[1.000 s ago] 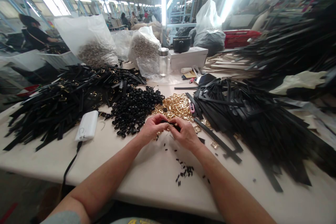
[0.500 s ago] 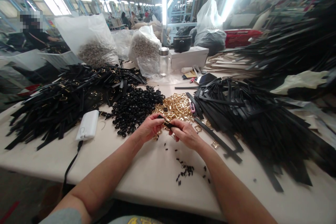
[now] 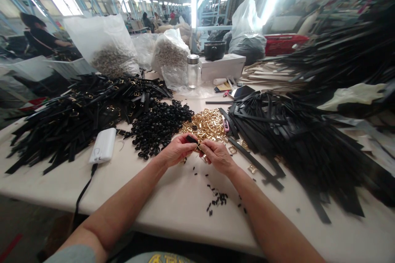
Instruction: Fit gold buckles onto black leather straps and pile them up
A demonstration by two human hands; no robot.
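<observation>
My left hand (image 3: 179,148) is closed on a short black strap (image 3: 191,139), its thumb pressed along the strap. Fingertips of my right hand (image 3: 217,155) meet it, pinching at a small gold buckle (image 3: 198,145) on the strap, mostly covered by the fingers. Just beyond both hands lies a heap of gold buckles (image 3: 210,123). Left of that heap is a pile of small black loops (image 3: 157,125). Several loose buckles and a black strap (image 3: 256,162) lie to the right of my right hand.
Black straps with buckles (image 3: 77,111) are heaped at left, plain black straps (image 3: 277,131) at right. A white power bank (image 3: 103,146) with a cable lies at left. Behind stand a glass bottle (image 3: 193,74), a white box (image 3: 222,68) and plastic bags. Small black bits (image 3: 217,198) lie near the front.
My right hand has shifted its grip, its fingers now bunched closer to my left hand at the buckle. More of the black strap shows above my left thumb.
</observation>
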